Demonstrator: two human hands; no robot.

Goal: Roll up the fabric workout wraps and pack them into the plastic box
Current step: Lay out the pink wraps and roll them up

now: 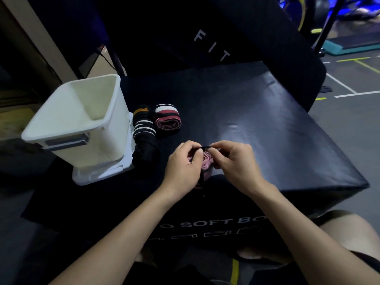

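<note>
Both hands pinch a half-rolled pink wrap at centre frame

Left hand [183, 161] and right hand [233, 159] grip the pink wrap [206, 163], soft and likely to unwind; hold its coiled sides. The white box [67, 128] waits at left.

Readable text, two spots only. Front face of the black padded soft box [236, 124], white capitals: "O SOFT BO", cut off at both ends by the forearms; row of small white box outlines under it. Tall black padded panel [205, 27] behind it: white spaced letters "F I T", the rest hidden. Nothing else legible.
</note>
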